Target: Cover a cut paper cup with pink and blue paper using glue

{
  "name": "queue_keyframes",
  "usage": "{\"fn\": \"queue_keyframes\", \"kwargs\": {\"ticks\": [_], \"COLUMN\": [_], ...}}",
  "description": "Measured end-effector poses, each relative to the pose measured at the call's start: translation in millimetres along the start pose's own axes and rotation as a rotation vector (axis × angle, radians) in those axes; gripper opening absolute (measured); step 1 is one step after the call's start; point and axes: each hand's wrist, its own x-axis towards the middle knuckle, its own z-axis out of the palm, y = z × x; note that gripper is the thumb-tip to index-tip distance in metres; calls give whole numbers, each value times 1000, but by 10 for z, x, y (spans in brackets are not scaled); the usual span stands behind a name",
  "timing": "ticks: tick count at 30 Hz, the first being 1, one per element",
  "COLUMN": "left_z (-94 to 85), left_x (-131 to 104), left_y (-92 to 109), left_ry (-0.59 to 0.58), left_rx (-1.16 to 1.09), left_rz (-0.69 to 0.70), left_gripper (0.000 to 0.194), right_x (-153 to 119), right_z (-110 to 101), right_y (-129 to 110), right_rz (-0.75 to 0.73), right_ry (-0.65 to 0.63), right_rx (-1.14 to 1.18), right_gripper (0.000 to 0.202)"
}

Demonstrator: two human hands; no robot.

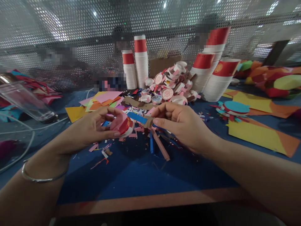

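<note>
My left hand holds a short, round red-and-white paper cup piece between its thumb and fingers, tilted toward the right. Pinched in my right hand is the brown end of a blue paper strip, whose other end reaches close to the cup piece; whether they touch I cannot tell. Below my right fingers, a pink strip and a short blue strip slant over the blue table. Paper scraps lie around both hands.
Stacked paper cups and more cup stacks flank a heap of cut cup bottoms. Coloured paper sheets lie right, near a turquoise-topped disc. A clear bottle and white cable are left.
</note>
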Motion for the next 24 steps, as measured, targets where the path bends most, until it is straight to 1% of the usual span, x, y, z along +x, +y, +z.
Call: {"fn": "queue_keyframes", "kwargs": {"ticks": [3, 7, 9, 12, 15, 20, 24], "left_z": [45, 121, 155, 195, 223, 250, 251], "left_x": [36, 73, 75, 71, 68, 58, 54], "left_y": [-18, 5, 35, 71, 75, 76, 99], "left_ry": [-11, 106, 139, 153, 156, 169, 209], "left_rx": [21, -10, -1, 34, 17, -7, -12], "left_rz": [-10, -29, -23, 29, 65, 36, 36], "left_gripper": [48, 45, 44, 39, 37, 40, 33], "right_x": [5, 17, 19, 14, 5, -4, -6], "right_z": [-7, -23, -31, -34, -21, 8, 17], "right_y": [5, 7, 9, 15, 25, 37, 21], "right_rz": [4, 12, 14, 20, 52, 83, 113], "right_ry": [9, 25, 18, 2, -25, -52, -34], "right_rx": [-14, -40, -37, -50, -31, -13, 22], "right_gripper": [8, 9, 9, 7, 4, 4, 5]}}
